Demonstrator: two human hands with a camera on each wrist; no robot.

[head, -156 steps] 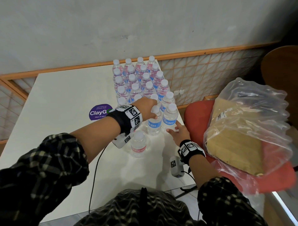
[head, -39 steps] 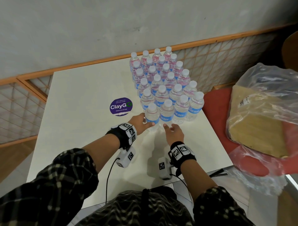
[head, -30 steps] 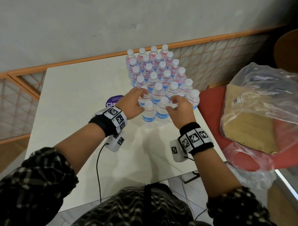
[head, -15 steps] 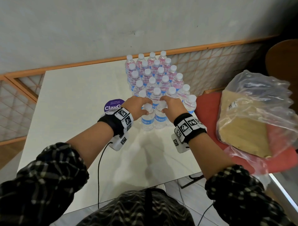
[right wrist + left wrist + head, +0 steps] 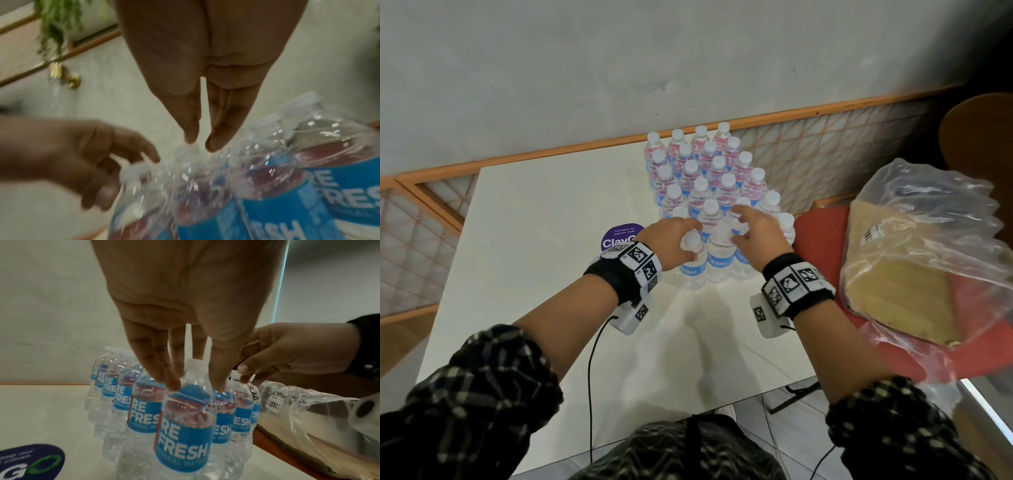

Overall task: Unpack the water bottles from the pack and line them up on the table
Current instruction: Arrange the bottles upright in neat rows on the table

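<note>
Several clear water bottles (image 5: 709, 171) with blue labels stand in rows of four on the white table (image 5: 534, 274). My left hand (image 5: 681, 240) comes down over the front left bottle (image 5: 691, 270). In the left wrist view its fingers (image 5: 172, 382) and thumb pinch that bottle (image 5: 185, 426) just under the white cap. My right hand (image 5: 750, 222) hovers over the second row with fingers stretched out. In the blurred right wrist view the right hand (image 5: 199, 144) has its fingertips just above a cap and holds nothing.
The emptied plastic pack wrap (image 5: 914, 253) with its cardboard base lies on a red chair (image 5: 815, 233) right of the table. A purple round sticker (image 5: 619, 236) is on the tabletop left of the bottles. A grey wall and an orange lattice rail stand behind.
The bottle that stood alone near me now stands in the front row. In the last second my right hand has reached out from the front row to the second; the left stays on the front left bottle.
</note>
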